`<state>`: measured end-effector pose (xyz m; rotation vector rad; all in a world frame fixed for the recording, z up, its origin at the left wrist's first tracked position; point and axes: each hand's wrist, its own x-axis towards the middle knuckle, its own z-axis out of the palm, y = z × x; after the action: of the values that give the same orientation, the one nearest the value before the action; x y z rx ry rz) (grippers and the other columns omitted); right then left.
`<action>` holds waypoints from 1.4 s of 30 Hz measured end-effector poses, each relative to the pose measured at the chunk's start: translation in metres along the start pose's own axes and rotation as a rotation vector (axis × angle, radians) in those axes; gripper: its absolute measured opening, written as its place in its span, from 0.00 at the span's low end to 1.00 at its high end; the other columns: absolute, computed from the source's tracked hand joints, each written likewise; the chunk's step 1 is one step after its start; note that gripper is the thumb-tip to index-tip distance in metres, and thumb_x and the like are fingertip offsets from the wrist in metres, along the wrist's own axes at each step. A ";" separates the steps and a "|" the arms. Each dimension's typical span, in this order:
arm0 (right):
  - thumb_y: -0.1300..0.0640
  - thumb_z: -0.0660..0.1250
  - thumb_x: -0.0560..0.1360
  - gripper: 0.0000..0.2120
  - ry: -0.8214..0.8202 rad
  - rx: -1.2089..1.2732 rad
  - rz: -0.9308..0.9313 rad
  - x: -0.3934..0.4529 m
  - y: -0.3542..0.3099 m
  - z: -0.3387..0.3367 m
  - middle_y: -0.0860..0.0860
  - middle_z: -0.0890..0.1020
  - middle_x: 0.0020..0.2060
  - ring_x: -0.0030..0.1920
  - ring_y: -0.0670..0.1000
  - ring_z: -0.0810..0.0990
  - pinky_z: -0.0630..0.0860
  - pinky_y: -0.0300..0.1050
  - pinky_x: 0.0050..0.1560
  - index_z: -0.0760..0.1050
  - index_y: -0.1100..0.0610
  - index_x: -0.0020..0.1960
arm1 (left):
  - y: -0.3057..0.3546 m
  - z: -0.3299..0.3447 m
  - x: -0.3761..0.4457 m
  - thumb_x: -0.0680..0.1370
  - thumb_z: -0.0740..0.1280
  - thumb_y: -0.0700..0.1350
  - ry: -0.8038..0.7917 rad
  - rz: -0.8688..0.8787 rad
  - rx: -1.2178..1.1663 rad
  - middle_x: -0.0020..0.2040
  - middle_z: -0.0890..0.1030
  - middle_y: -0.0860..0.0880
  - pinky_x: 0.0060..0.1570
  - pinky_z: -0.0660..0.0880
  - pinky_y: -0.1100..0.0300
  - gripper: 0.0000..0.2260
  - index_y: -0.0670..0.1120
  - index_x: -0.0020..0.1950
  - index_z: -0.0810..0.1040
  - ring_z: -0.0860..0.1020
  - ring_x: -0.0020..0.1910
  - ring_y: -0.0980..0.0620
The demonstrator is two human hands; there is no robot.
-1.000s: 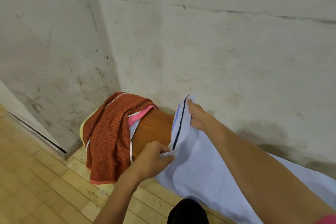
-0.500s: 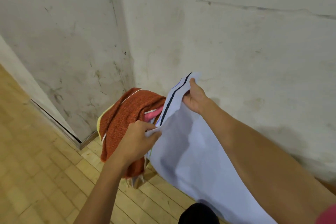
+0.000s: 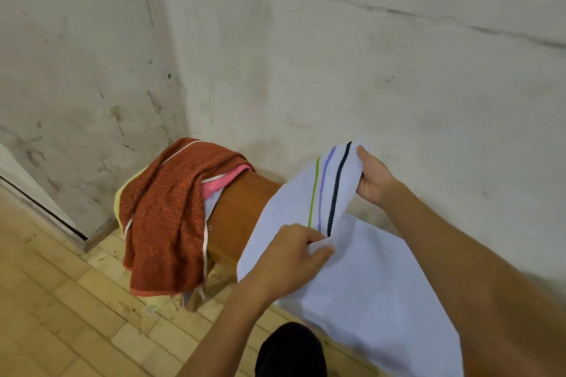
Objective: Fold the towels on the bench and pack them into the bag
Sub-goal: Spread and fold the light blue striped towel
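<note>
White towel: thin, smooth woven cloth, pale lilac-white, with three narrow stripes near one end, green, violet and a braided dark navy. It lies over the wooden bench, striped end lifted clear of the seat. Right hand: fingers and thumb curled, pinching the far corner beside the navy stripe. Left hand: fingers curled, gripping the near edge at the foot of the stripes.
Bench: glossy brown wood, rounded top.
Rust-orange towel: coarse terry, white piping, heaped on the bench's far end and hanging down its side; pink cloth and a pale yellow edge beneath it.
Behind the bench: scuffed, cracked plaster wall, corner. Below: tan wood-block floor.
</note>
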<state>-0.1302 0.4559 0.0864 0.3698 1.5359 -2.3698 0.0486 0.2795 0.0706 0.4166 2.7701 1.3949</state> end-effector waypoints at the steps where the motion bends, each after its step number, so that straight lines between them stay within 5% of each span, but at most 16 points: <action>1: 0.48 0.55 0.85 0.22 0.020 -0.029 -0.004 -0.005 -0.002 -0.014 0.59 0.80 0.60 0.53 0.54 0.82 0.81 0.47 0.44 0.71 0.64 0.69 | 0.007 0.011 0.001 0.78 0.66 0.51 -0.014 0.010 -0.021 0.25 0.62 0.51 0.30 0.57 0.60 0.22 0.46 0.27 0.63 0.62 0.27 0.54; 9: 0.46 0.61 0.82 0.24 0.230 -0.116 0.029 -0.051 -0.015 -0.139 0.62 0.79 0.63 0.61 0.60 0.80 0.82 0.53 0.50 0.73 0.64 0.68 | 0.081 0.114 -0.007 0.80 0.63 0.50 -0.159 0.028 0.014 0.26 0.65 0.50 0.27 0.58 0.63 0.21 0.46 0.29 0.64 0.66 0.27 0.52; 12: 0.49 0.60 0.83 0.17 0.296 -0.168 0.070 -0.065 -0.017 -0.167 0.59 0.83 0.50 0.50 0.57 0.82 0.83 0.51 0.43 0.77 0.63 0.56 | 0.097 0.157 -0.007 0.81 0.61 0.53 -0.211 0.002 0.047 0.33 0.75 0.48 0.36 0.72 0.58 0.17 0.45 0.37 0.76 0.74 0.35 0.48; 20: 0.52 0.56 0.85 0.20 0.441 -0.584 0.155 -0.073 0.019 -0.238 0.57 0.79 0.61 0.57 0.60 0.79 0.77 0.52 0.56 0.70 0.66 0.68 | 0.092 0.259 -0.012 0.83 0.58 0.48 -0.410 -0.155 0.212 0.55 0.80 0.43 0.56 0.75 0.53 0.13 0.44 0.57 0.78 0.78 0.56 0.42; 22: 0.53 0.56 0.85 0.17 0.434 -0.588 0.161 -0.075 0.031 -0.248 0.57 0.80 0.54 0.51 0.57 0.80 0.78 0.51 0.49 0.72 0.65 0.64 | 0.081 0.269 -0.015 0.83 0.57 0.49 -0.418 -0.148 0.292 0.57 0.79 0.42 0.55 0.74 0.52 0.12 0.45 0.60 0.74 0.78 0.57 0.41; 27: 0.55 0.55 0.84 0.17 0.520 -0.631 0.095 -0.070 0.039 -0.266 0.62 0.77 0.45 0.45 0.57 0.75 0.72 0.50 0.48 0.73 0.70 0.56 | 0.059 0.273 -0.013 0.81 0.59 0.52 -0.326 0.001 0.422 0.50 0.81 0.45 0.41 0.66 0.57 0.12 0.47 0.60 0.73 0.80 0.50 0.46; 29: 0.55 0.54 0.84 0.19 0.579 -0.741 0.078 -0.071 0.038 -0.272 0.59 0.75 0.40 0.41 0.56 0.73 0.70 0.46 0.41 0.73 0.71 0.52 | 0.047 0.261 -0.007 0.72 0.64 0.57 -0.343 0.112 0.475 0.35 0.81 0.54 0.30 0.66 0.64 0.11 0.53 0.49 0.78 0.79 0.33 0.58; 31: 0.57 0.54 0.84 0.17 0.639 -0.858 0.078 -0.079 0.036 -0.278 0.59 0.75 0.39 0.41 0.58 0.74 0.67 0.45 0.34 0.72 0.68 0.46 | 0.032 0.256 0.001 0.65 0.66 0.59 -0.378 0.176 0.486 0.27 0.77 0.56 0.26 0.62 0.65 0.12 0.55 0.42 0.76 0.75 0.24 0.60; 34: 0.57 0.54 0.84 0.18 0.710 -0.969 0.070 -0.095 0.040 -0.290 0.65 0.78 0.48 0.52 0.65 0.78 0.70 0.47 0.44 0.74 0.71 0.54 | 0.012 0.238 0.016 0.70 0.63 0.59 -0.312 0.271 0.478 0.31 0.80 0.54 0.34 0.68 0.62 0.10 0.53 0.42 0.75 0.79 0.31 0.54; 38: 0.58 0.54 0.84 0.17 0.761 -1.126 0.058 -0.127 0.051 -0.297 0.66 0.81 0.52 0.54 0.65 0.79 0.72 0.49 0.48 0.77 0.70 0.53 | -0.016 0.203 0.039 0.77 0.56 0.59 -0.325 0.320 0.564 0.54 0.81 0.50 0.54 0.68 0.52 0.16 0.51 0.54 0.77 0.76 0.55 0.47; 42: 0.60 0.55 0.83 0.14 0.721 -1.189 0.067 -0.160 0.065 -0.288 0.60 0.80 0.42 0.38 0.54 0.78 0.71 0.45 0.38 0.75 0.64 0.45 | -0.037 0.183 0.047 0.74 0.56 0.62 -0.358 0.349 0.637 0.50 0.80 0.52 0.49 0.74 0.51 0.18 0.55 0.51 0.80 0.79 0.54 0.48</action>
<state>0.0584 0.7109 -0.0234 0.9502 2.7883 -0.9000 0.0184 0.4145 -0.0637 1.0772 2.8387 0.3468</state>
